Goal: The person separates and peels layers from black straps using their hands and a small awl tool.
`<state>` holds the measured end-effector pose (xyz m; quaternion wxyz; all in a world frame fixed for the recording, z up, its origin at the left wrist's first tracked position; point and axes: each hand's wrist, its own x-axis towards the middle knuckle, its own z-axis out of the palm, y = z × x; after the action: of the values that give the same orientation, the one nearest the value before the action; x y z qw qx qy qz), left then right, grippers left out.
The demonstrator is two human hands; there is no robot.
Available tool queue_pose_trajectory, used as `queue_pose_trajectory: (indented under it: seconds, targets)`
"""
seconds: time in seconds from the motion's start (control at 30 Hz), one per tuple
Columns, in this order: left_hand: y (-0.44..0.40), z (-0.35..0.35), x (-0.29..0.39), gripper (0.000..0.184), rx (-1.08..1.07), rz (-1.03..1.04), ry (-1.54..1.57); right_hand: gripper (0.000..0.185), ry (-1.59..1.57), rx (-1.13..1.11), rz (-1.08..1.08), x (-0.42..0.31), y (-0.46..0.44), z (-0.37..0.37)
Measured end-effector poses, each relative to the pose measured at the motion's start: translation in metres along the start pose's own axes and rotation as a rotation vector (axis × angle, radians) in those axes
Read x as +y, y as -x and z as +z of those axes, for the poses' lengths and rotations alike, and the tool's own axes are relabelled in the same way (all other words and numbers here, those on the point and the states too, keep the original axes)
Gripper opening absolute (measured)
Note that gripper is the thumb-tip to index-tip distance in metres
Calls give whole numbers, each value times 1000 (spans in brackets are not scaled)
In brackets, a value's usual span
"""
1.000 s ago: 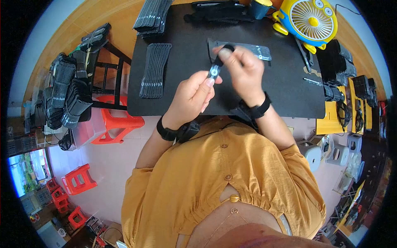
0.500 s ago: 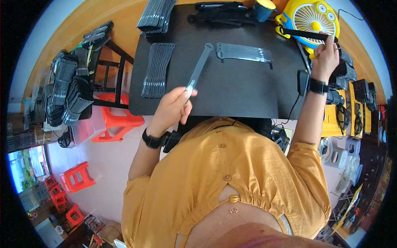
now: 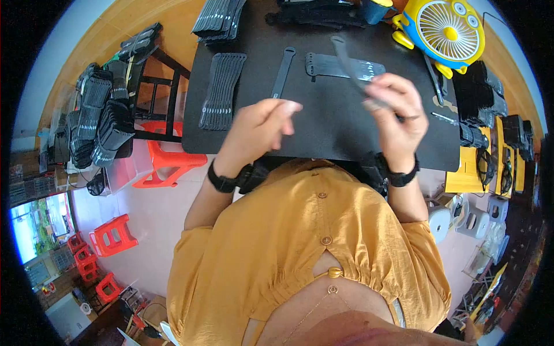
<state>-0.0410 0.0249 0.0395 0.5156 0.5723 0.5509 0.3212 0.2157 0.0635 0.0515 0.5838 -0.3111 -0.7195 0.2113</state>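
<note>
My right hand (image 3: pixel 398 115) is closed in a pinch on the lower end of a dark strap (image 3: pixel 344 57), which is blurred and tilts up to the left. A second strap (image 3: pixel 283 72) with a holed round end lies flat on the black table (image 3: pixel 329 124). My left hand (image 3: pixel 259 130) is just below that strap's lower end, thumb stretched out, fingers loosely curled, with nothing visible in it. Left of it lies a fanned row of straps (image 3: pixel 224 89). Behind the raised strap is another overlapping stack of straps (image 3: pixel 323 65).
A thicker strap bundle (image 3: pixel 219 20) lies at the table's back left. At the back right stand a yellow fan (image 3: pixel 444 32) and a blue cup (image 3: pixel 378 10). Strap bundles (image 3: pixel 92 109) hang over a rack on the left, near a red stool (image 3: pixel 164 161).
My right hand has come in from the far right beside the fan, bringing its strap over the table. My left hand has let go of the strap that it held by the lower end.
</note>
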Motion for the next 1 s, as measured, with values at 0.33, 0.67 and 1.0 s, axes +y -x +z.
queue_pose_trajectory:
  seconds: [0.33,0.67,1.0]
  targets:
    - [-42,20,19,31,52,151,607,16,-119,-226,216,-6,8,41]
    - [-52,27,19,27,-46,46,728,22,-189,-329,197,2,16,47]
    - [-53,25,3,28,-279,35,1035,23,-321,-333,578,12,28,49]
